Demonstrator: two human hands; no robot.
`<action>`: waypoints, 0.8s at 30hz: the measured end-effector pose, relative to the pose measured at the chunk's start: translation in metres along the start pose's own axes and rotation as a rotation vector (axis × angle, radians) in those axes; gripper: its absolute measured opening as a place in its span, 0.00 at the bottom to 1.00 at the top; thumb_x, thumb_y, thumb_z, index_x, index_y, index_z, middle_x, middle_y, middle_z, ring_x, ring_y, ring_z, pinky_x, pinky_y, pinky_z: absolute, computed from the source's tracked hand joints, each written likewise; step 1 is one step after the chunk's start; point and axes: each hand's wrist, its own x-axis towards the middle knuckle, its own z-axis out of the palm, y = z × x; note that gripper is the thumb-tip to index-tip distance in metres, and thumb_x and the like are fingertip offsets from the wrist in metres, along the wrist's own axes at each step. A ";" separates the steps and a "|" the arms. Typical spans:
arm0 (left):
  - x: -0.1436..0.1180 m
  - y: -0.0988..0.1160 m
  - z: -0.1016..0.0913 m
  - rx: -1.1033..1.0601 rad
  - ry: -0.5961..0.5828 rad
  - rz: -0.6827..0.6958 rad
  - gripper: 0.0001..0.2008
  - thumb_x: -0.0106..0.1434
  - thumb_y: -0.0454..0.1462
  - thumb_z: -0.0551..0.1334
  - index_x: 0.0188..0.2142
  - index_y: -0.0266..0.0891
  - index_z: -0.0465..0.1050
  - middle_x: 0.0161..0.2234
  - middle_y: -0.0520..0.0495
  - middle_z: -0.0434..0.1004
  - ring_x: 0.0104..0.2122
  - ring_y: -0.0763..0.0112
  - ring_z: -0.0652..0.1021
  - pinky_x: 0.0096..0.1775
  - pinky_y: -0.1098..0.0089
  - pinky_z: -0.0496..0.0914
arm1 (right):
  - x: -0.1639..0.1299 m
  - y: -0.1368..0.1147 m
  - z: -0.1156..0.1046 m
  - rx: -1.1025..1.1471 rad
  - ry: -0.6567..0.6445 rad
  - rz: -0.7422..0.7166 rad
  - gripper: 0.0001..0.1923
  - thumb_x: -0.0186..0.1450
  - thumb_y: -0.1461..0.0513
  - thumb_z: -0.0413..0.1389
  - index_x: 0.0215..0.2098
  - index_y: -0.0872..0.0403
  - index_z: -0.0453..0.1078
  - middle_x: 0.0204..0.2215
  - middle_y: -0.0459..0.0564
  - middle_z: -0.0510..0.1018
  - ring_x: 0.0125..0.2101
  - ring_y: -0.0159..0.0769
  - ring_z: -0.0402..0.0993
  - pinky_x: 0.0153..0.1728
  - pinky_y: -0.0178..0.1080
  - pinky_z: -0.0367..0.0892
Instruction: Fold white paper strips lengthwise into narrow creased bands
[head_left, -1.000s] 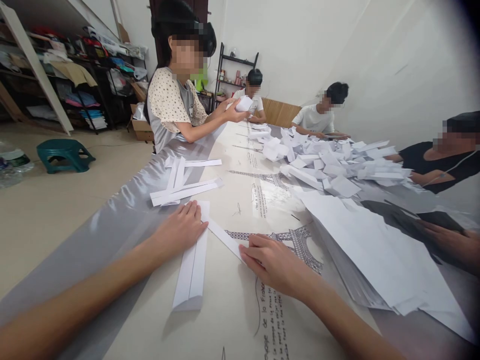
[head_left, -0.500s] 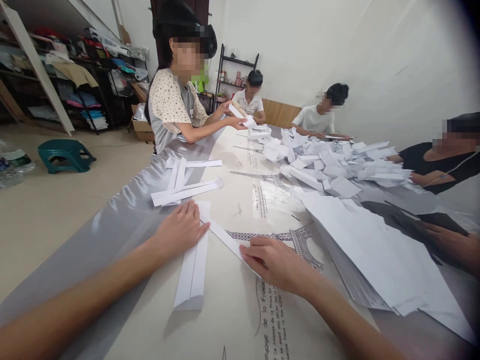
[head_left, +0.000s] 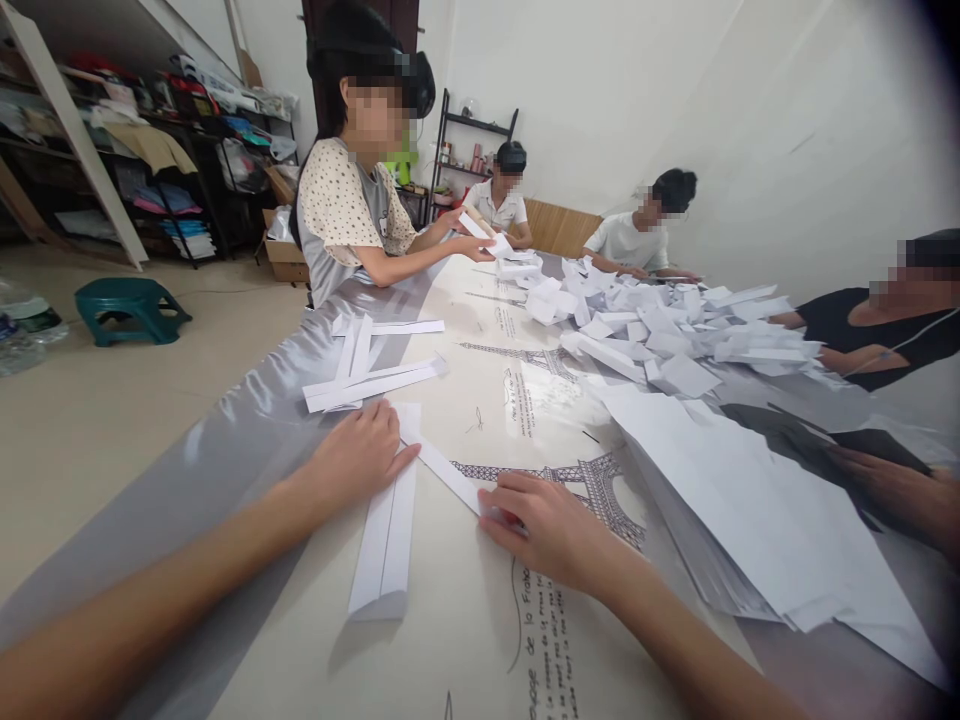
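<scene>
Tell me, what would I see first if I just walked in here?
Probably the big heap of folded white paper pieces far down the table on the right. Nearer, the person's left hand presses flat on a long folded paper strip, and the right hand pins the end of a strip slanting out from it. A stack of white sheets lies to the right.

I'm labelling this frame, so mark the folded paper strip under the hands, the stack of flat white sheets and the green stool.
folded paper strip (head_left: pixel 384 545), head view, on its flat middle below the left hand.
stack of flat white sheets (head_left: pixel 742 510), head view, on the top sheet's middle.
green stool (head_left: pixel 129 297), head view, on its seat.
</scene>
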 end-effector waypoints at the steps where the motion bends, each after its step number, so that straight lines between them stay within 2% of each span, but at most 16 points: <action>1: 0.000 0.000 0.000 0.013 0.001 0.003 0.24 0.75 0.46 0.53 0.50 0.26 0.75 0.50 0.24 0.75 0.50 0.44 0.77 0.48 0.55 0.72 | 0.000 0.000 0.001 -0.008 0.009 -0.004 0.12 0.69 0.67 0.56 0.27 0.53 0.64 0.26 0.43 0.66 0.27 0.32 0.63 0.24 0.35 0.54; 4: -0.003 0.000 0.002 0.011 0.016 0.006 0.25 0.75 0.47 0.52 0.51 0.24 0.73 0.51 0.24 0.75 0.50 0.45 0.77 0.49 0.55 0.71 | -0.001 0.002 0.003 0.004 0.054 -0.016 0.09 0.70 0.66 0.56 0.30 0.53 0.69 0.30 0.45 0.69 0.28 0.33 0.65 0.25 0.35 0.57; 7: -0.005 -0.004 0.005 -0.050 0.045 0.006 0.25 0.75 0.49 0.52 0.52 0.27 0.73 0.51 0.27 0.75 0.50 0.45 0.77 0.49 0.54 0.72 | -0.002 0.006 0.003 0.096 0.072 -0.006 0.09 0.72 0.63 0.54 0.34 0.52 0.74 0.36 0.48 0.72 0.27 0.30 0.66 0.26 0.36 0.62; 10: -0.007 -0.008 0.007 -0.110 0.074 0.002 0.25 0.74 0.50 0.53 0.54 0.29 0.72 0.53 0.26 0.74 0.53 0.44 0.76 0.50 0.53 0.71 | -0.002 0.009 0.003 0.168 0.068 0.013 0.11 0.73 0.63 0.52 0.37 0.51 0.76 0.37 0.48 0.73 0.26 0.30 0.68 0.27 0.37 0.66; 14: -0.007 -0.011 0.006 -0.111 0.050 0.016 0.25 0.74 0.50 0.53 0.58 0.31 0.70 0.57 0.26 0.72 0.56 0.44 0.74 0.53 0.52 0.71 | -0.002 0.011 0.004 0.150 0.079 0.003 0.11 0.74 0.62 0.51 0.39 0.51 0.76 0.36 0.48 0.73 0.27 0.31 0.69 0.29 0.37 0.68; 18: -0.006 -0.011 0.006 -0.052 0.004 0.015 0.28 0.74 0.51 0.52 0.59 0.29 0.68 0.56 0.25 0.72 0.56 0.43 0.73 0.53 0.53 0.70 | -0.002 0.012 0.005 0.139 0.070 0.009 0.11 0.73 0.62 0.51 0.38 0.51 0.75 0.37 0.48 0.74 0.26 0.30 0.68 0.29 0.38 0.67; 21: -0.006 -0.013 0.005 -0.057 0.014 -0.002 0.30 0.74 0.53 0.52 0.60 0.29 0.68 0.53 0.25 0.74 0.54 0.44 0.75 0.52 0.53 0.71 | -0.001 0.013 0.005 0.205 0.036 0.066 0.07 0.71 0.62 0.54 0.43 0.50 0.74 0.39 0.48 0.74 0.28 0.31 0.70 0.30 0.38 0.68; 24: -0.007 -0.014 0.005 -0.072 0.032 0.011 0.30 0.74 0.53 0.52 0.60 0.29 0.69 0.52 0.26 0.74 0.53 0.45 0.75 0.52 0.54 0.70 | 0.000 0.012 0.006 0.260 0.018 0.141 0.10 0.70 0.62 0.56 0.48 0.47 0.72 0.40 0.47 0.73 0.31 0.34 0.72 0.31 0.39 0.69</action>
